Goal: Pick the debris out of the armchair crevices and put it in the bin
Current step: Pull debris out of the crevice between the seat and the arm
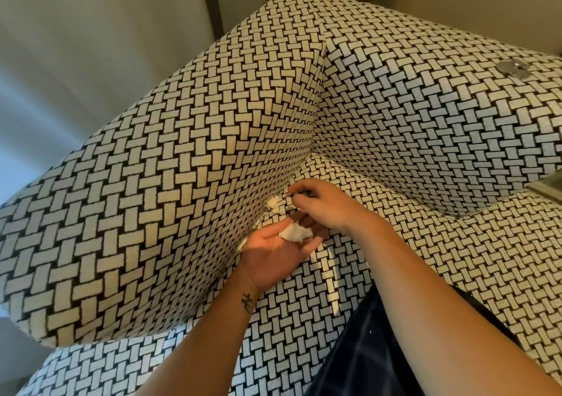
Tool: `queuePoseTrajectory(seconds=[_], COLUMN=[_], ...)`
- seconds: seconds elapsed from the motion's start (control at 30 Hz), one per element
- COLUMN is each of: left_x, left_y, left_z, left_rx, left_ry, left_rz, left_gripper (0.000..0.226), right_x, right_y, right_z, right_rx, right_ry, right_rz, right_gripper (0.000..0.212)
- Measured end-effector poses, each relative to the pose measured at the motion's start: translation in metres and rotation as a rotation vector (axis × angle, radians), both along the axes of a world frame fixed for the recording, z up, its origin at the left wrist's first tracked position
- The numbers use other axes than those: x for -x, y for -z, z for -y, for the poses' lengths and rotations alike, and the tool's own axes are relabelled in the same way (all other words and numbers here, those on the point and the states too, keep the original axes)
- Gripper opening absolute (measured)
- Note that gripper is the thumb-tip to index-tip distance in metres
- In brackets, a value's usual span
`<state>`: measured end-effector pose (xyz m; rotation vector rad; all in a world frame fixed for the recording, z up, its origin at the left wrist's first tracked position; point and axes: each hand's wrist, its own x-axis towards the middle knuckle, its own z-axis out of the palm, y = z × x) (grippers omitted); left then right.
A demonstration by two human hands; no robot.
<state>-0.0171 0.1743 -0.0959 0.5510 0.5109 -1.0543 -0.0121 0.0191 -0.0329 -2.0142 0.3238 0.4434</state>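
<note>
checked garment (365, 350): dark woven cloth at the near edge, lying over the seat cushion (304, 319).
left hand (273, 252): palm up, fingers nearly straight. The grip is slack and only cradles the tissue wad (296, 232).
tissue wad: white, crumpled, soft and surely very light. It could roll off a flat palm, so closing the fingers over it looks safer.
right hand (322, 204): fingers curled at the crevice; I cannot tell whether its grip has anything pinched.
paper scrap (273, 205): white and ragged, wedged where the armrest (182, 167) meets the seat cushion, just beside the right hand. It probably tears easily — take it low at the seam and pull slowly.
armrest: padded and rounded, with nubby basket-weave upholstery, cream on black.
shiny object (514, 68): silvery, on the far arm — too blurred to name.
bin: not in view.
</note>
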Motion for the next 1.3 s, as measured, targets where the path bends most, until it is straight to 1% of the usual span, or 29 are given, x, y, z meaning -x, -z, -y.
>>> queuePoseTrajectory(seconds=[0.03,0.13,0.17,0.2,0.23,0.27,0.3,0.33,0.37,0.4,0.43,0.47,0.5,0.53,0.57,0.6,0.67,0.73,0.83,0.97,1.07,1.13,1.23,1.3], left_x=[0.002,0.001,0.002,0.001,0.001,-0.002,0.0,-0.003,-0.003,-0.002,0.001,0.007,0.009,0.011,0.014,0.016,0.023,0.026,0.028,0.024,0.022,0.021,0.02,0.02], left_y=[-0.001,-0.001,-0.002,0.003,0.008,0.006,0.002,0.007,0.015,0.016,0.007,0.001,-0.001,-0.007,-0.012,-0.011,-0.013,-0.008,-0.005,-0.007,-0.004,-0.002,-0.003,-0.004], left_z=[0.0,-0.001,-0.001,-0.001,-0.002,-0.002,-0.005,-0.008,-0.008,-0.008,-0.008,-0.01,-0.014,-0.015,-0.016,-0.019,-0.023,-0.028,-0.028,-0.026,-0.026,-0.024,-0.023,-0.023], left_rx=[-0.054,-0.063,-0.055,-0.032,-0.051,-0.02,-0.122,-0.174,-0.082,0.134,0.18,0.112,0.1,0.104,0.115,0.15,0.12,0.144,0.157,0.193,0.208,0.183,0.167,0.165], left_ry=[-0.003,0.022,0.003,-0.015,-0.074,-0.116,-0.126,-0.173,-0.183,-0.208,-0.207,-0.152,-0.134,-0.154,-0.169,-0.178,-0.174,-0.174,-0.165,-0.135,-0.136,-0.138,-0.153,-0.161], left_rz=[0.035,0.117,0.156,0.144,0.14,0.157,0.324,0.587,0.529,0.129,-0.046,-0.023,-0.03,-0.033,0.002,-0.018,0.01,-0.009,-0.035,-0.03,-0.059,-0.051,-0.033,-0.019], left_gripper=[0.051,0.048,0.047,0.046,0.045,0.045,0.045,0.046,0.049,0.051,0.053,0.056,0.057,0.058,0.058,0.057,0.056,0.058,0.062,0.064,0.069,0.07,0.066,0.066], right_x=[-0.001,-0.009,-0.012,-0.015,-0.018,-0.022,-0.023,-0.025,-0.027,-0.029,-0.031,-0.033,-0.033,-0.034,-0.034,-0.034,-0.037,-0.039,-0.035,-0.029,-0.028,-0.027,-0.033,-0.037], right_y=[0.001,0.013,0.016,0.018,0.021,0.024,0.025,0.025,0.024,0.023,0.021,0.019,0.018,0.018,0.019,0.021,0.023,0.024,0.034,0.043,0.045,0.046,0.045,0.043], right_z=[-0.002,-0.004,-0.005,-0.005,-0.004,-0.004,-0.006,-0.007,-0.008,-0.01,-0.012,-0.016,-0.019,-0.022,-0.027,-0.031,-0.038,-0.045,-0.049,-0.041,-0.038,-0.037,-0.042,-0.045], right_rx=[0.043,0.154,0.203,0.266,0.359,0.451,0.512,0.542,0.558,0.576,0.611,0.666,0.728,0.783,0.818,0.841,0.907,0.966,0.896,0.791,0.744,0.738,0.801,0.824], right_ry=[-0.004,-0.032,-0.058,-0.109,-0.171,-0.226,-0.263,-0.283,-0.299,-0.319,-0.352,-0.389,-0.42,-0.446,-0.466,-0.473,-0.478,-0.479,-0.426,-0.341,-0.306,-0.304,-0.349,-0.364], right_rz=[0.01,0.046,0.06,0.076,0.091,0.113,0.118,0.117,0.106,0.086,0.058,0.034,0.015,0.0,-0.012,-0.021,-0.042,-0.059,-0.024,0.094,0.158,0.14,0.033,-0.001], right_gripper=[0.04,0.052,0.053,0.051,0.048,0.048,0.049,0.051,0.052,0.052,0.053,0.055,0.058,0.062,0.066,0.069,0.074,0.074,0.061,0.04,0.03,0.033,0.054,0.058])
